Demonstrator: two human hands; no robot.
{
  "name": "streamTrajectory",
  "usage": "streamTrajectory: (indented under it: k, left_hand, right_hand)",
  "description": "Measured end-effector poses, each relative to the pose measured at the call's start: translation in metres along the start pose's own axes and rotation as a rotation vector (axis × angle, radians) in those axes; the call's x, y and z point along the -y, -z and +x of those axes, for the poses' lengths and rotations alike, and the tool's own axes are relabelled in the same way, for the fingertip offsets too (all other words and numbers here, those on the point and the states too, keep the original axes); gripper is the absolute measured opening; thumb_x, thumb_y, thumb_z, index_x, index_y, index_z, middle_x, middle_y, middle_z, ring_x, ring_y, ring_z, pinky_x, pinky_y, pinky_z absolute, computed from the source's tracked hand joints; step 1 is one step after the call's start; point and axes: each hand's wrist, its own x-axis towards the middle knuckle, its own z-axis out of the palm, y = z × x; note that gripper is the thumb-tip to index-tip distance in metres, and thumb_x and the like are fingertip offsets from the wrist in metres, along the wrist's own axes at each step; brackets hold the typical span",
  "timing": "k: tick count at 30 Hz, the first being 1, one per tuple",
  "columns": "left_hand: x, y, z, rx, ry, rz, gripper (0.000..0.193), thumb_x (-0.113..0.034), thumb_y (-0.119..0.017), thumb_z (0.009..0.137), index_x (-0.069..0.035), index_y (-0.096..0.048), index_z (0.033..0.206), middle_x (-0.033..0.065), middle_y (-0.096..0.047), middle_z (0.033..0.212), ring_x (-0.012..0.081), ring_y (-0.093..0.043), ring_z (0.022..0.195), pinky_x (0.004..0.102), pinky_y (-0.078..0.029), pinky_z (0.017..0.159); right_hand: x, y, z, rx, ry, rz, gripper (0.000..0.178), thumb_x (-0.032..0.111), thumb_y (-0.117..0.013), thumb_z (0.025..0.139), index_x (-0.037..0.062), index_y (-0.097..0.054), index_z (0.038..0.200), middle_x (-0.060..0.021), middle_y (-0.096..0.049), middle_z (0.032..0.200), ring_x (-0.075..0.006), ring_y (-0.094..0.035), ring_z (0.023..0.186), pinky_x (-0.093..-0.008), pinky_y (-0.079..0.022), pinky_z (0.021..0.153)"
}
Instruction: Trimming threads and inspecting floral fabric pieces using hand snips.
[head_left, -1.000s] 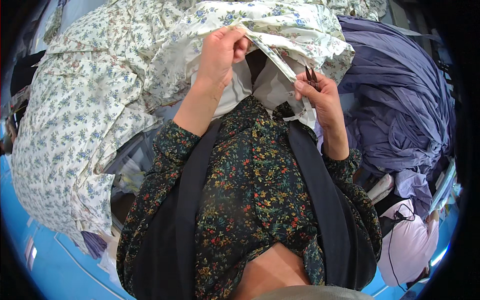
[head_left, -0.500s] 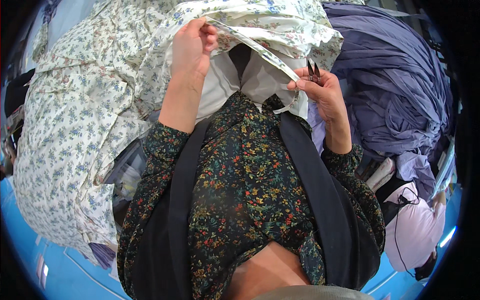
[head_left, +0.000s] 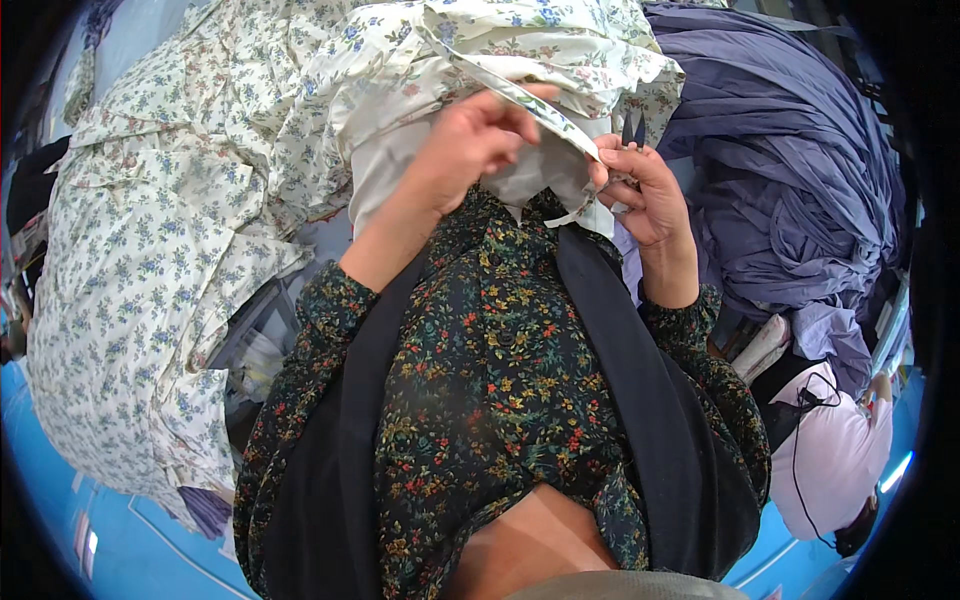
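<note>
A narrow floral fabric strip (head_left: 560,122) slants from the white floral cloth (head_left: 480,45) at the far middle down to my right hand. My right hand (head_left: 648,190) pinches its near end between thumb and fingers. Small dark snips (head_left: 634,130) also sit in that hand, blades pointing away from me. The strip's short tail hangs below the fingers. My left hand (head_left: 478,140) is beside the strip's middle, slightly blurred, fingers loosely bent and apart, with nothing visibly held. Whether its fingertips touch the strip I cannot tell.
A large heap of white floral fabric (head_left: 150,250) spreads along the left. Bunched purple-grey fabric (head_left: 790,170) is piled at the right. A person in a pink top (head_left: 825,450) is at the lower right, with a dark cord nearby. Blue floor (head_left: 130,530) shows along the lower edges.
My left hand has let go of the strip's far part and moved right and nearer, toward my right hand. My right hand keeps its pinch and has barely shifted.
</note>
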Motion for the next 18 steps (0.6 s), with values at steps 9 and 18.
streamTrajectory:
  k: [9,18]
  left_hand:
    - [0.005,-0.009,-0.001,0.076,-0.052,0.181,0.018,-0.013,-0.063,0.092,0.004,-0.065,0.1,0.0086,-0.066,0.079,0.0117,-0.063,0.065,0.0228,-0.051,0.057]
    - [0.002,-0.011,-0.005,0.003,0.023,0.341,0.02,-0.012,-0.058,0.095,0.007,-0.062,0.094,0.0135,-0.067,0.08,0.0169,-0.067,0.065,0.0264,-0.056,0.059]
  right_hand:
    - [-0.009,-0.03,0.011,-0.132,0.202,-0.486,0.016,0.012,-0.066,0.086,-0.0015,-0.065,0.094,-0.0037,-0.066,0.078,-0.002,-0.046,0.055,-0.0197,-0.038,0.053]
    - [-0.01,-0.04,0.03,-0.137,0.472,-0.859,0.016,0.01,-0.07,0.081,-0.0011,-0.065,0.09,0.0012,-0.061,0.076,-0.0058,-0.053,0.072,-0.0216,-0.042,0.064]
